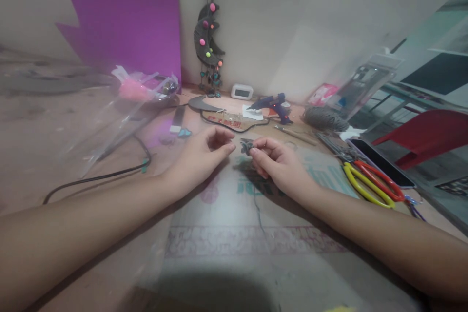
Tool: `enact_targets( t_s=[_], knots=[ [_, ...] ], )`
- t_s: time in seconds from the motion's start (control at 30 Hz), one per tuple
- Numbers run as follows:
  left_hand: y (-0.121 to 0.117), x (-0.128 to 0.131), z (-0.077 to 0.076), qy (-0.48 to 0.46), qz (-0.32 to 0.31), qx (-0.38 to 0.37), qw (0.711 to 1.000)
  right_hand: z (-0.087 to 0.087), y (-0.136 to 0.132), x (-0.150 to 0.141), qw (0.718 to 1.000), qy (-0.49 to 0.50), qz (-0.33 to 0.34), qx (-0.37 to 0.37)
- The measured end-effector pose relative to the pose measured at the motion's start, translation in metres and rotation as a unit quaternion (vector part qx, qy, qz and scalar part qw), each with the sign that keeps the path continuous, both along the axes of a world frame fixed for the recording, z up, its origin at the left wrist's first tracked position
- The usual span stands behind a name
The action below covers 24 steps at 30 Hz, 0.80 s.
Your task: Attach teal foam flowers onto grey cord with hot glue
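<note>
My right hand [272, 158] pinches a small dark grey looped piece of yarn [246, 146] between thumb and fingertips, over the middle of the work surface. A thin grey strand [259, 212] trails below, across the printed sheet; whether it joins the piece is hidden by the hand. Just left of the piece, my left hand [208, 151] is curved with thumb and fingers slightly apart. Nothing shows between them, and it does not touch the piece. Both hands are above the printed sheet [219, 209], which has green lettering and a reddish border.
Red-and-yellow-handled scissors [369, 185] lie at right beside a phone [382, 163]. Grey yarn [325, 119], a glue gun [274, 106] and a small white clock [242, 91] stand behind. A black cable [98, 175] curves at left near a plastic bag [135, 90]. A decorated moon [208, 41] hangs on the wall.
</note>
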<state>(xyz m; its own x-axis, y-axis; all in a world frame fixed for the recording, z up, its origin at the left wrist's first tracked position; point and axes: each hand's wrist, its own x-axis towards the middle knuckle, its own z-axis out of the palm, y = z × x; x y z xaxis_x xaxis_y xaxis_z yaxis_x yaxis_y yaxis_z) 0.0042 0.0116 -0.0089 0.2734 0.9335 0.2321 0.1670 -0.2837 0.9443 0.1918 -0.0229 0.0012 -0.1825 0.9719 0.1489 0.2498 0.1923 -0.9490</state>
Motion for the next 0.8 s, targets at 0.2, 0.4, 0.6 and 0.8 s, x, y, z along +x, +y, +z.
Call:
enact_targets(
  t_s=[0.2, 0.4, 0.6, 0.8],
  knots=[
    [-0.0002, 0.0003, 0.0, 0.017, -0.005, 0.032, 0.999, -0.0017, 0.0014, 0.0007, 1.0, -0.005, 0.0, 0.0],
    [-0.0009, 0.0009, -0.0019, -0.006, -0.027, 0.014, 1.0, -0.0018, 0.0011, 0.0011, 1.0, -0.009, 0.002, 0.001],
    [-0.0022, -0.0021, -0.0011, 0.034, 0.014, -0.004, 0.999, -0.0004, 0.0016, -0.0002, 1.0, -0.008, 0.003, 0.008],
    [-0.0023, 0.0003, -0.0011, 0.018, -0.04, 0.017, 0.999, -0.003, 0.0025, 0.002, 1.0, -0.014, 0.006, 0.012]
  ],
)
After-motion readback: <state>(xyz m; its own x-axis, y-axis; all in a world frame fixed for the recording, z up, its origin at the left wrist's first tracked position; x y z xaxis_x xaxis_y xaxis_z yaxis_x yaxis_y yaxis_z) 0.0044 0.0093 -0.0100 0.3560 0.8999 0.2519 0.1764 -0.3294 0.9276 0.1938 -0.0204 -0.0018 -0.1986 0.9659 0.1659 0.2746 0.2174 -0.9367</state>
